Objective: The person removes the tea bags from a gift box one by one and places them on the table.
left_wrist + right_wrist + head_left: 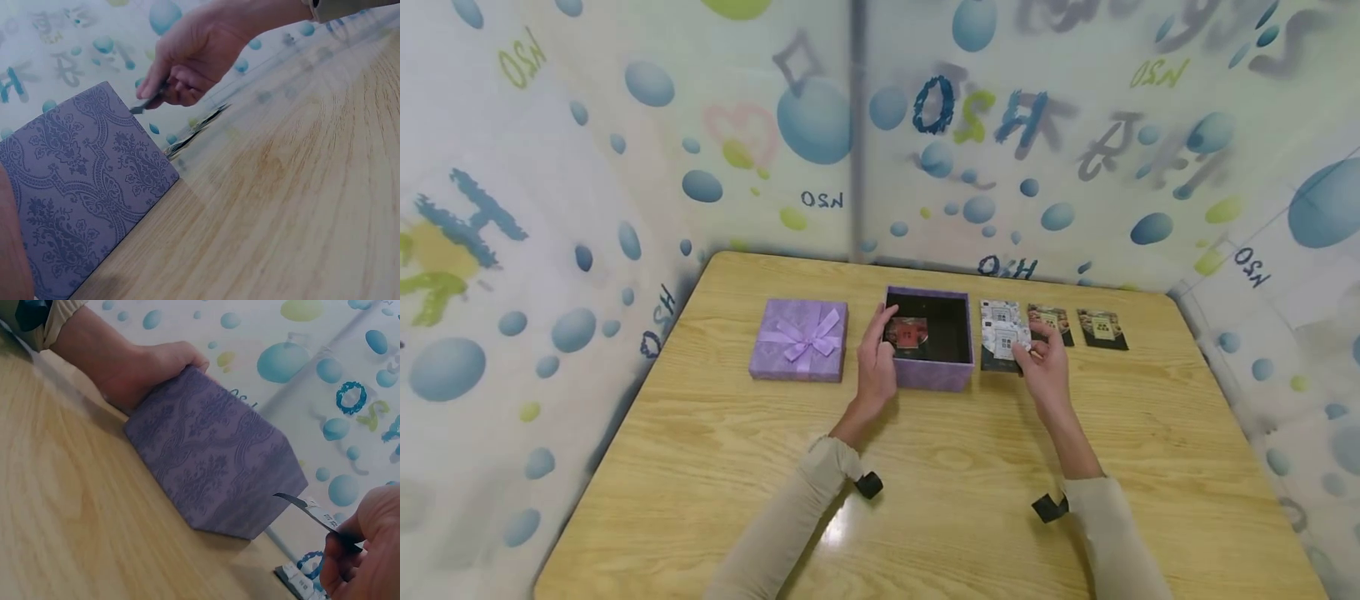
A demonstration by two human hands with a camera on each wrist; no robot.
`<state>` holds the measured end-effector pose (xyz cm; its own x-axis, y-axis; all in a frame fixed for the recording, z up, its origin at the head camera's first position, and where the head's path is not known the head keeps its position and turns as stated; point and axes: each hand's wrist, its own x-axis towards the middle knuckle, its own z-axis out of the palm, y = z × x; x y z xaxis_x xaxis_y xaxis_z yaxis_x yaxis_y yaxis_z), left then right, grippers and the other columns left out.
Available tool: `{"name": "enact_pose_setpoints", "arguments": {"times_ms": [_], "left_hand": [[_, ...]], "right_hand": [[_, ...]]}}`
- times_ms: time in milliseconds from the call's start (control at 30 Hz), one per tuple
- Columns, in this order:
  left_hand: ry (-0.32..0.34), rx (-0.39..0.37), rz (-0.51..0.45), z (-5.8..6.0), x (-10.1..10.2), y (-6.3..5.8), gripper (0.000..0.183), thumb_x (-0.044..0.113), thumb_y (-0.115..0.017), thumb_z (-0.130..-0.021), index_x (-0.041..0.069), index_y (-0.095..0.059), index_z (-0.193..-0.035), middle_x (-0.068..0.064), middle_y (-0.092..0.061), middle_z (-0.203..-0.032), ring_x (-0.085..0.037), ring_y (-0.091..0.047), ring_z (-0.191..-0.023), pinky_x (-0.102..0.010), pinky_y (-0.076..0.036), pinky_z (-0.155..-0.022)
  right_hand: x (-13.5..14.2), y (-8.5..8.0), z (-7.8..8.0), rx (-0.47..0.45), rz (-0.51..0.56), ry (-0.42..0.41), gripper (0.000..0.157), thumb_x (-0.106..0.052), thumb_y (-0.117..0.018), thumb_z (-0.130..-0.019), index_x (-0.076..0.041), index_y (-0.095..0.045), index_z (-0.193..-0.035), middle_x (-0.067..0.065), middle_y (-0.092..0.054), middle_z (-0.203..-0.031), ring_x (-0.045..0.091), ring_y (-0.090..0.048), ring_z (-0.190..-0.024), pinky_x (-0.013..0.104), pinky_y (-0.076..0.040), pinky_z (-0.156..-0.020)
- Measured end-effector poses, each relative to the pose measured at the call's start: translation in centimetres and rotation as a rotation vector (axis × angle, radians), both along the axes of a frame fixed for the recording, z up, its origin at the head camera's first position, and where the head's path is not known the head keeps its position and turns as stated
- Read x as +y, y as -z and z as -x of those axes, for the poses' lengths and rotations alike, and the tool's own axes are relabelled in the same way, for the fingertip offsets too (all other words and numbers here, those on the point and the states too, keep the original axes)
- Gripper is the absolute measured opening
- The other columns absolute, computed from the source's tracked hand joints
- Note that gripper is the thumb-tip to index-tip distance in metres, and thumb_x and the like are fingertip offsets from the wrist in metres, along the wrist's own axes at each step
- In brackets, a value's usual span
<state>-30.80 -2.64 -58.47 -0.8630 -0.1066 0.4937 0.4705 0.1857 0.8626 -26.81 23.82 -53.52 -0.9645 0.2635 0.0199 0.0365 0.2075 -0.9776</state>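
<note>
An open purple patterned box (934, 377) stands on the table with a dark inside. My left hand (874, 367) grips its left wall, the thumb over the rim. Inside, at the left, lies a red packet (910, 333). To the right of the box, my right hand (1047, 371) pinches a flat white-and-black packet (1002, 343) by its right edge. The right wrist view shows this packet (319, 515) edge-on, slightly bent and raised off the table. Behind it lies a similar white packet (998, 310), partly covered.
Left of the box rests a purple lid (799, 354) with a ribbon bow. Two dark packets with pale labels, one near my right fingers (1060, 319) and one farther right (1102, 328), lie on the wooden table (940, 467). A printed wall covering (820, 225) rises behind.
</note>
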Motion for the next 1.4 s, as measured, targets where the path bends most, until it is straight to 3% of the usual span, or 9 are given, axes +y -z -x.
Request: {"name": "enact_pose_setpoints", "arguments": {"times_ms": [300, 500, 633, 767, 967, 1100, 1167, 1267, 1400], "left_hand": [[0.010, 0.009, -0.012, 0.2, 0.0, 0.0, 0.066, -0.004, -0.030, -0.089, 0.007, -0.058, -0.147, -0.022, -0.045, -0.160, -0.029, -0.036, -0.153, -0.049, -0.036, -0.112], [0.011, 0.008, -0.012, 0.2, -0.1, 0.2, 0.066, -0.003, -0.030, -0.088, 0.006, -0.058, -0.147, -0.025, -0.044, -0.159, -0.033, -0.036, -0.153, -0.053, -0.033, -0.117], [0.012, 0.003, -0.012, 0.1, -0.2, 0.2, 0.066, -0.003, -0.029, -0.088, 0.006, -0.058, -0.148, -0.022, -0.044, -0.160, -0.033, -0.035, -0.153, -0.055, -0.031, -0.120], [0.014, 0.001, -0.013, 0.1, -0.2, 0.2, 0.066, -0.002, -0.030, -0.089, 0.007, -0.058, -0.148, -0.020, -0.044, -0.161, -0.031, -0.035, -0.153, -0.055, -0.030, -0.121], [0.016, -0.012, -0.006, 0.0, -0.1, 0.1, 0.067, -0.002, -0.030, -0.089, 0.009, -0.058, -0.148, -0.019, -0.044, -0.161, -0.025, -0.034, -0.154, -0.052, -0.030, -0.121], [0.022, -0.009, -0.004, -0.1, 0.0, -0.1, 0.066, -0.003, -0.031, -0.088, 0.007, -0.058, -0.148, -0.017, -0.045, -0.161, -0.026, -0.034, -0.154, -0.052, -0.030, -0.121], [0.023, -0.002, -0.005, 0.0, 0.0, -0.1, 0.066, -0.005, -0.031, -0.088, 0.007, -0.058, -0.147, -0.017, -0.045, -0.161, -0.030, -0.035, -0.154, -0.053, -0.030, -0.121], [0.022, 0.006, -0.009, 0.0, 0.0, -0.1, 0.067, -0.008, -0.031, -0.088, 0.007, -0.058, -0.147, -0.016, -0.045, -0.161, -0.034, -0.035, -0.153, -0.054, -0.029, -0.122], [0.022, 0.009, -0.014, 0.1, 0.0, 0.0, 0.067, -0.009, -0.031, -0.089, 0.008, -0.058, -0.148, -0.015, -0.044, -0.162, -0.036, -0.035, -0.153, -0.055, -0.028, -0.122]], "right_hand": [[1.3, 1.1, -0.5, -0.059, -0.106, -0.010, 0.052, -0.007, -0.059, -0.104, 0.001, -0.039, -0.152, 0.007, -0.058, -0.087, 0.009, -0.051, -0.073, 0.021, -0.043, -0.068], [1.5, 2.1, -0.6, -0.077, -0.173, -0.031, 0.051, -0.006, -0.060, -0.104, 0.001, -0.039, -0.150, 0.005, -0.059, -0.086, 0.008, -0.055, -0.073, 0.020, -0.044, -0.067], [1.6, 2.7, -0.5, -0.113, -0.261, -0.038, 0.051, -0.006, -0.060, -0.103, 0.002, -0.040, -0.149, 0.010, -0.064, -0.090, 0.015, -0.061, -0.084, 0.024, -0.047, -0.076], [1.6, 2.8, -0.6, -0.136, -0.378, -0.037, 0.052, -0.009, -0.060, -0.103, 0.003, -0.040, -0.149, 0.017, -0.064, -0.096, 0.029, -0.061, -0.095, 0.037, -0.047, -0.083], [1.6, 2.8, -0.9, -0.127, -0.544, -0.042, 0.055, -0.010, -0.060, -0.102, 0.008, -0.038, -0.149, 0.006, -0.051, -0.072, 0.021, -0.044, -0.061, 0.036, -0.036, -0.059], [1.5, 3.0, -1.1, -0.143, -0.603, -0.047, 0.056, -0.010, -0.059, -0.103, 0.008, -0.036, -0.150, 0.004, -0.049, -0.065, 0.017, -0.039, -0.052, 0.034, -0.033, -0.053], [1.5, 3.0, -1.1, -0.153, -0.632, -0.045, 0.056, -0.012, -0.058, -0.103, 0.008, -0.036, -0.150, 0.009, -0.054, -0.069, 0.021, -0.045, -0.054, 0.037, -0.036, -0.053], [1.4, 3.1, -1.1, -0.167, -0.664, -0.044, 0.055, -0.014, -0.057, -0.104, 0.010, -0.036, -0.149, 0.025, -0.059, -0.093, 0.035, -0.055, -0.073, 0.047, -0.044, -0.063], [1.2, 3.2, -1.1, -0.196, -0.676, -0.046, 0.053, -0.014, -0.055, -0.105, 0.013, -0.037, -0.147, 0.041, -0.046, -0.125, 0.054, -0.051, -0.106, 0.063, -0.043, -0.086]]}}
